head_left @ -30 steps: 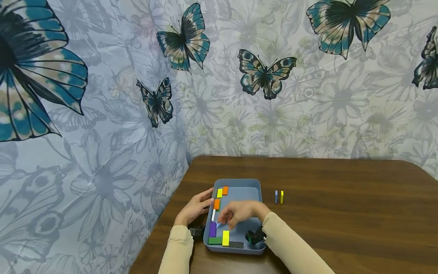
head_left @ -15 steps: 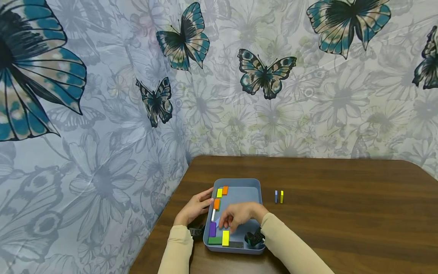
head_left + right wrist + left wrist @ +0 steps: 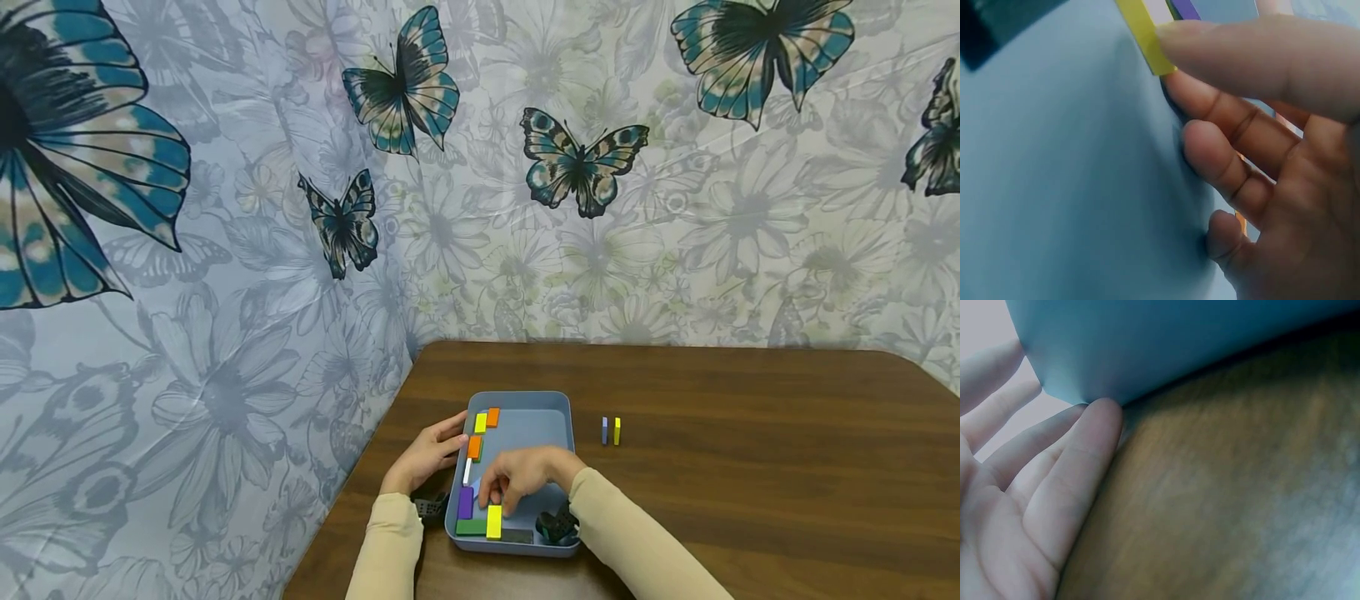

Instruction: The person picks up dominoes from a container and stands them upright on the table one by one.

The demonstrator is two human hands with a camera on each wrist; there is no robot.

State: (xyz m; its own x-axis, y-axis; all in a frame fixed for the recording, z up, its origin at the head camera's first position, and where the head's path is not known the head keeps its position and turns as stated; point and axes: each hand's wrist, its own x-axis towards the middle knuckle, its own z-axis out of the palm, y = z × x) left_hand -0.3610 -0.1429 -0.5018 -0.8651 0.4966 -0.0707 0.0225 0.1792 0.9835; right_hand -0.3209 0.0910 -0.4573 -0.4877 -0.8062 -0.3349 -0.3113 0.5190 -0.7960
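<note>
A shallow blue-grey tray (image 3: 540, 417) lies on the table with small coloured blocks along its left and front sides. My left hand (image 3: 426, 454) rests against the tray's left side, fingers extended; in the left wrist view the fingertips touch the blue wall (image 3: 1147, 350). Over the tray, my right hand (image 3: 525, 473) pinches the far end of a yellow block (image 3: 494, 522) between thumb and index finger. That yellow block (image 3: 1141, 34) shows beside the thumb in the right wrist view. Around it are a purple block (image 3: 466, 502), a green block (image 3: 471, 527) and a dark grey block (image 3: 517, 537).
Farther up the tray's left side are a white block (image 3: 467, 472), orange blocks (image 3: 476, 447) and a yellow one (image 3: 481, 422). A blue block (image 3: 604, 431) and another yellow block (image 3: 617, 432) stand on the brown table (image 3: 720, 433) right of the tray.
My right hand has shifted slightly toward the front of the tray, its fingers coming from beside the purple block to the yellow block. My left hand stays in place.
</note>
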